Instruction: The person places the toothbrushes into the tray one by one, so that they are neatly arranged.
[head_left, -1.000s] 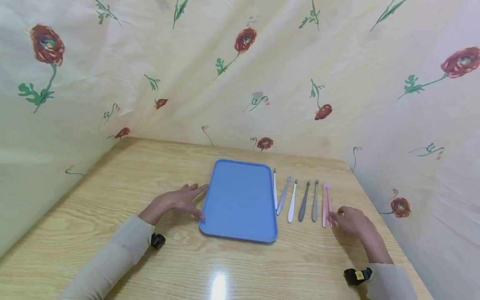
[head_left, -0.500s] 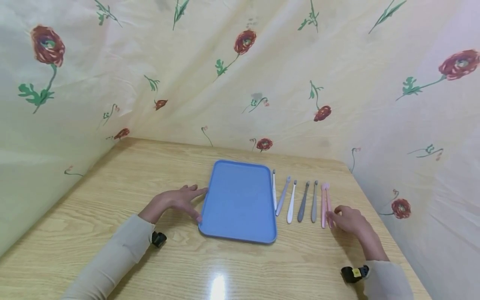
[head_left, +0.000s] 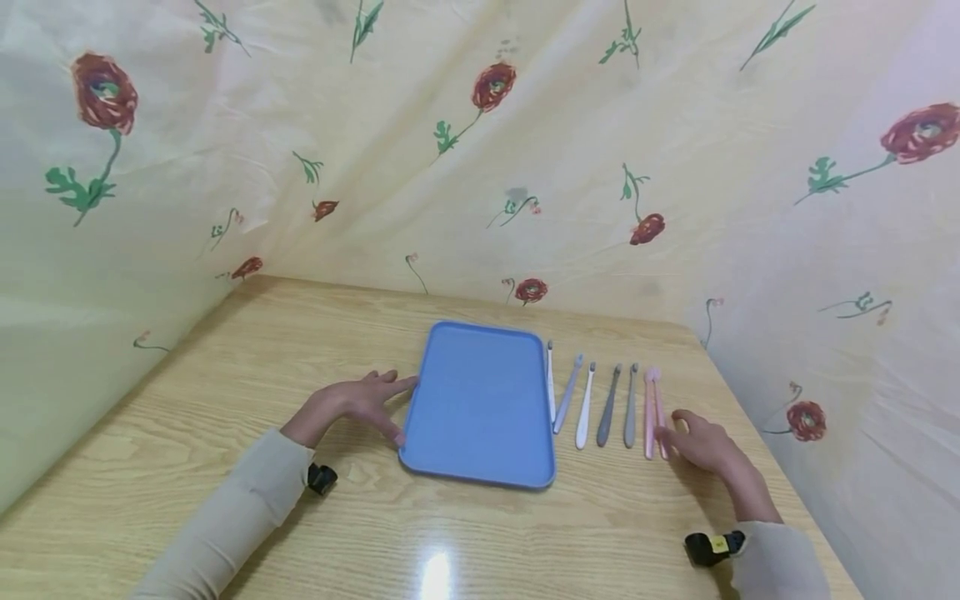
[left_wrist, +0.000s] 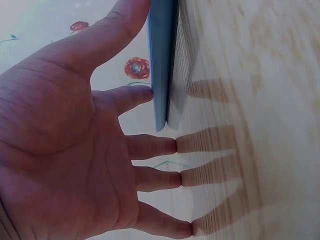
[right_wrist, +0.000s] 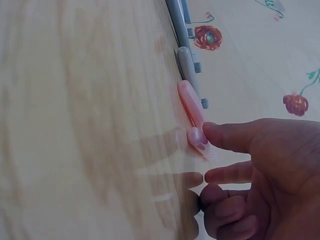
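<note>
A blue tray (head_left: 480, 404) lies flat on the wooden table (head_left: 225, 367). My left hand (head_left: 360, 404) rests at its left edge with fingers straight. In the left wrist view the thumb and index finger touch the tray's rim (left_wrist: 161, 60), and the other fingertips (left_wrist: 170, 146) press on the wood. Right of the tray lie several toothbrushes in a row: white (head_left: 585, 404), grey (head_left: 608, 404) and, outermost, two pink ones (head_left: 654, 412). My right hand (head_left: 701, 446) sits at the pink handles' near ends. Its thumb tip (right_wrist: 212, 131) touches a pink handle (right_wrist: 196, 137), with the other fingers partly curled beside it.
Floral cloth (head_left: 480, 167) hangs close behind and on both sides of the table. The table's right edge (head_left: 757, 433) runs just beyond my right hand. Bare wood lies left of the tray and along the near side.
My right hand has drawn back very slightly along the pink handles. The left hand, the tray and the brushes have stayed in place.
</note>
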